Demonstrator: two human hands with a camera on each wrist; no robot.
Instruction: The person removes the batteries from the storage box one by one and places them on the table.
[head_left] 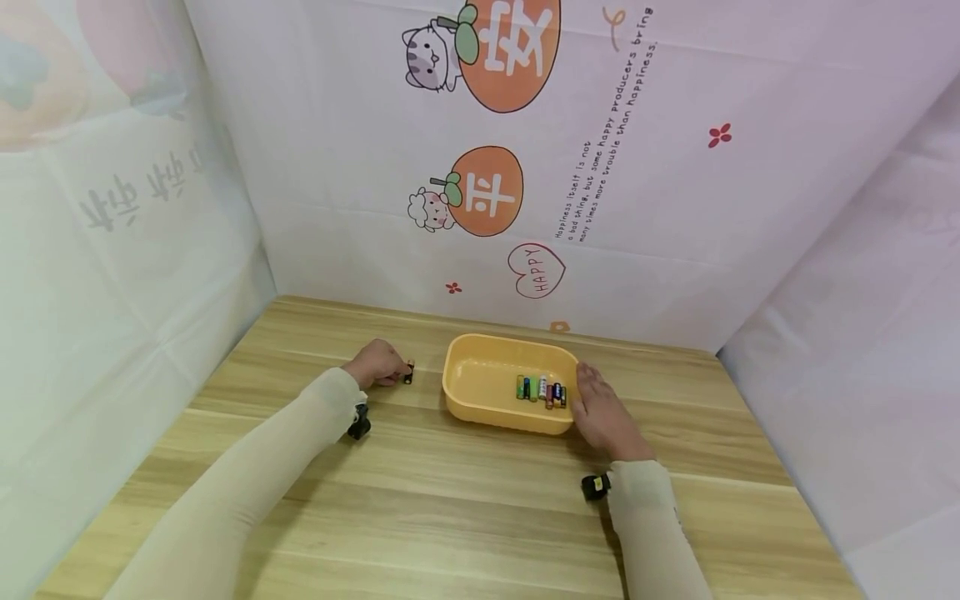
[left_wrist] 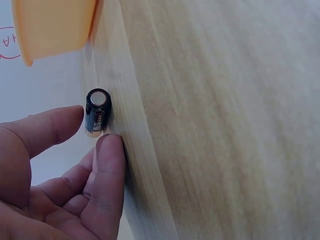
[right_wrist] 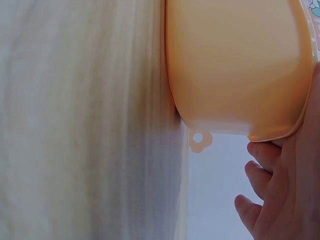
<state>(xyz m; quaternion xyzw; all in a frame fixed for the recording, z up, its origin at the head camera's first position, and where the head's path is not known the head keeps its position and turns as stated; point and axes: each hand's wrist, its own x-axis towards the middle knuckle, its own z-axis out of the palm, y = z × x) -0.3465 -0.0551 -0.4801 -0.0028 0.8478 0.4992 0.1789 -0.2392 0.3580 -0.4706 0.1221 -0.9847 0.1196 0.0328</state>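
A black battery (left_wrist: pixel 97 112) with a copper-coloured end lies on the wooden table, left of a yellow plastic basin (head_left: pixel 480 418). My left hand (head_left: pixel 377 363) is right at it. In the left wrist view the thumb and a finger stand apart on two sides of the battery, fingertips close to its near end. My right hand (head_left: pixel 606 414) rests against the right end of the basin, fingers extended along the rim. Inside the basin, toward its right side, several batteries (head_left: pixel 542 388) of different colours lie grouped together.
The wooden table (head_left: pixel 450 508) meets a printed white cloth (head_left: pixel 360 183) behind the basin. More white cloth (head_left: pixel 885 400) hangs at both sides. Each wrist wears a small black camera, like the one (head_left: pixel 596 487) on the right.
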